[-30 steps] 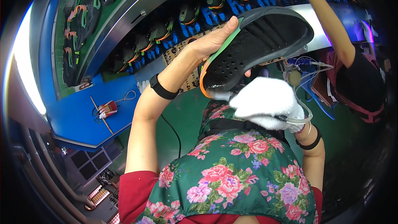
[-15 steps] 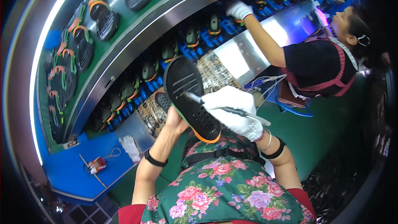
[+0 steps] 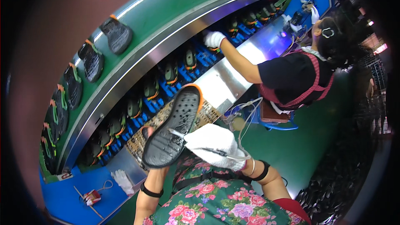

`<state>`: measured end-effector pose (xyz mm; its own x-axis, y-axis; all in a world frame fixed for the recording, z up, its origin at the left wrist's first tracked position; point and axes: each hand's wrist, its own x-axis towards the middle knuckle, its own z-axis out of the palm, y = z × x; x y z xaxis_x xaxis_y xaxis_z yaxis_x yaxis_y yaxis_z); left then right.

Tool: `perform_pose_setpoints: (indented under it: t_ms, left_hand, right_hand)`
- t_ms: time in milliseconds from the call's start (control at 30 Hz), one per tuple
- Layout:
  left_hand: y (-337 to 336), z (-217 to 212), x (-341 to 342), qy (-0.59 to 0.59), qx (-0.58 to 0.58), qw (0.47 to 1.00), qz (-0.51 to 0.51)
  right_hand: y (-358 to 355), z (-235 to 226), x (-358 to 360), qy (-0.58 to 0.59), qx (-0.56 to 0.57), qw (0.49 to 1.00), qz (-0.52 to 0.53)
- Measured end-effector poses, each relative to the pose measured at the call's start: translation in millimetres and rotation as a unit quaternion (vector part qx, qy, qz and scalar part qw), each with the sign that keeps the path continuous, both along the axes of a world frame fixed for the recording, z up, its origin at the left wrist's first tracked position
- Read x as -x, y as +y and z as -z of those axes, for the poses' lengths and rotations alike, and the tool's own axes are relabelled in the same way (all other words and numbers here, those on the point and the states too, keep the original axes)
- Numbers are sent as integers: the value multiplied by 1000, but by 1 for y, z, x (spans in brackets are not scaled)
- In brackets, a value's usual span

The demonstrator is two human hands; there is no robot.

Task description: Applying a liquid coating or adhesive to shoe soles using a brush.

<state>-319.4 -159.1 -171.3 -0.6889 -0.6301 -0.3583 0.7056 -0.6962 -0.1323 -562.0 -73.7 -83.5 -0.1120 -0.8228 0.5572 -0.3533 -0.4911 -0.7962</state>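
Brush (image 3: 177, 133) pinched, the gloved right hand (image 3: 216, 145) slants over a sole (image 3: 173, 123) apparently gripped underneath by the left hand (image 3: 160, 171).

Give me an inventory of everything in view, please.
Perforated rubbery shoe sole: one, black, orange edge, centre.
Slim brushlike tool: one, grey and dark, over sole.
Strapped shoes: several, black, orange and green, on curved green conveyor belt.
Mounted shoes: many, dark, in blue holders beyond sole.
Flat work table: one, blue, lower left.
Fabric glove: at least one, white, at table edge.
Small bundle: one, red, on table.
Seat: one, brown and blue, right.
Person: one, black and red clothing, right.
Floral apron: one, green, bottom.
Left hand: one, bare, holding sole.
Right hand: one, white gloved, holding tool.
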Motion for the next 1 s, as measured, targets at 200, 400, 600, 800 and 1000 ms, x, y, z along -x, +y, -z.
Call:
perform_pose_setpoints:
  t_ms: [200, 400, 600, 800, 1000]
  left_hand:
    - [9, -27, 44, -79, 195, 969, 127]
    - [23, -13, 59, 16, 38, 992, 115]
    - [35, 0, 60, 92, 34, 987, 125]
    - [54, -3, 53, -241, 172, 928, 226]
    - [51, 7, 51, 81, 174, 974, 124]
  right_hand:
    - [7, -13, 10, 12, 10, 998, 66]
    - [7, -21, 21, 62, 31, 994, 90]
    - [1, -30, 31, 153, 31, 984, 84]
    - [7, -23, 11, 147, -1, 983, 107]
    - [12, -19, 11, 130, 45, 990, 38]
